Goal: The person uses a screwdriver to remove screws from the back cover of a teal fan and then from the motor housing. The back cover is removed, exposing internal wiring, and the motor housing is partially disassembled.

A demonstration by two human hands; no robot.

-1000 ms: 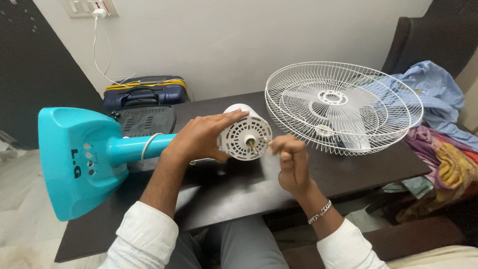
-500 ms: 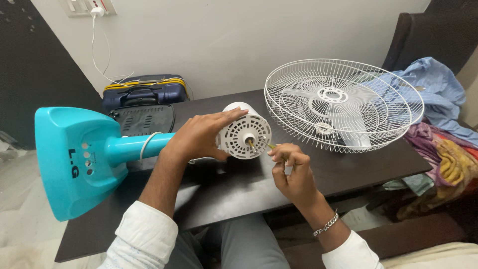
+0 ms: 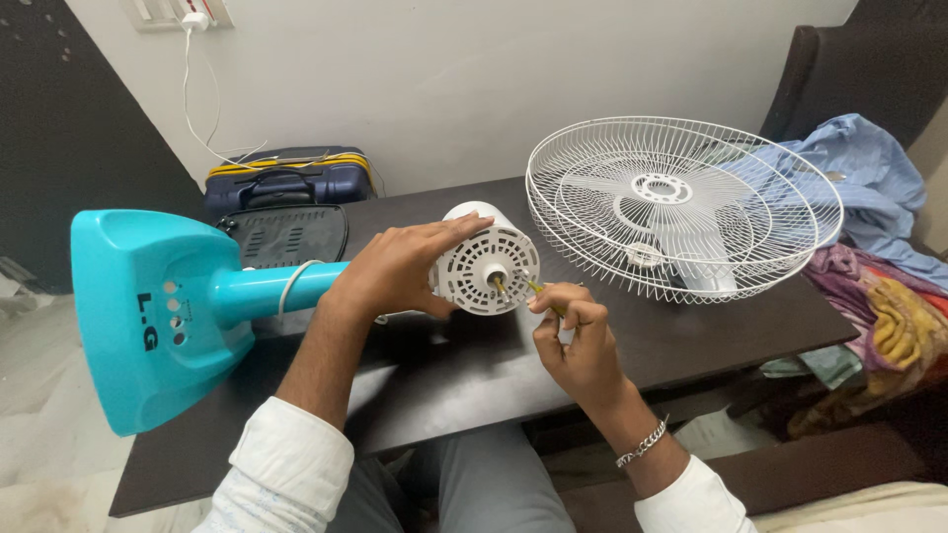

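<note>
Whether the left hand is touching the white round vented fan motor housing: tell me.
Touching. The head view shows the left hand laid over the side of the white round vented fan motor housing, fingers wrapped on its rim with no gap.

Evenly lit by soft, diffuse indoor light, moderately bright. Faint sheen on the dark counter (image 3: 691,336); soft shadows beneath the white wire guard (image 3: 681,202) and both hands. Sharp through the centre, no motion blur. Slight wide-angle stretch toward the edges; dim, murky corners at left and upper right.
</note>
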